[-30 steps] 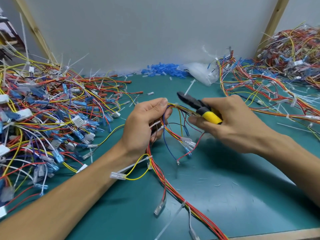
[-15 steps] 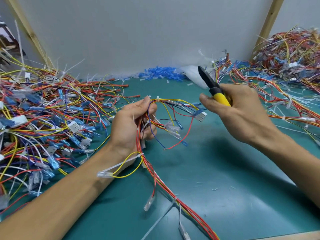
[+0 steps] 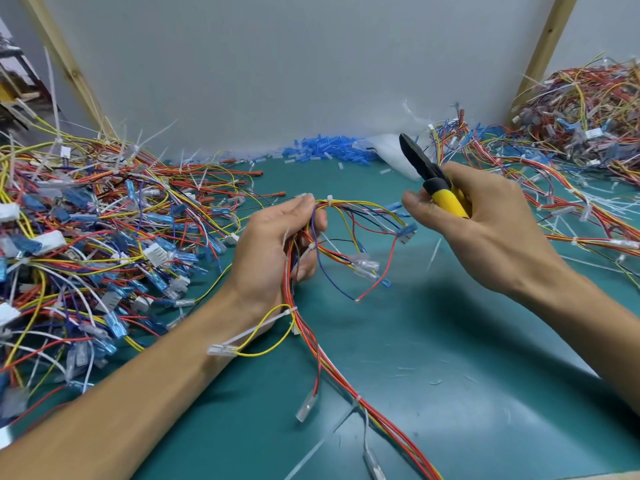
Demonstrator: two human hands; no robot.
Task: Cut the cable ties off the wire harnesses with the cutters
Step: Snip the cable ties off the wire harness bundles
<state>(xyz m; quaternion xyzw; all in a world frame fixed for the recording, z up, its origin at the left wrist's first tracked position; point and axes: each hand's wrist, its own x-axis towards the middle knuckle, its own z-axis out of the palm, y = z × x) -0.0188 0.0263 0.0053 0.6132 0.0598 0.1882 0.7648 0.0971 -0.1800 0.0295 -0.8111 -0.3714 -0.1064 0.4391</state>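
2 hands raised over the counter [image 3: 450, 358]. The left hand [image 3: 273, 251] curls round the wire harness [image 3: 382, 426], fingers closed on the bundle; the trunk trails down toward the near edge. The right hand [image 3: 491, 233] grips the cutters [image 3: 434, 183] by the yellow handles, nose pointing up and away, clear of the wires.

Key relation: the nearest cable tie [image 3: 329, 201] sits on top of the wire arch, just beside the left fingertips, left of and below the cutter nose. Wires there run left-right. I'd expect the right hand to do the travel.

Can't tell if the blades are parted. A 2nd tie [image 3: 310, 247] is half hidden in the left palm. The frame cuts off the trunk's lower end.
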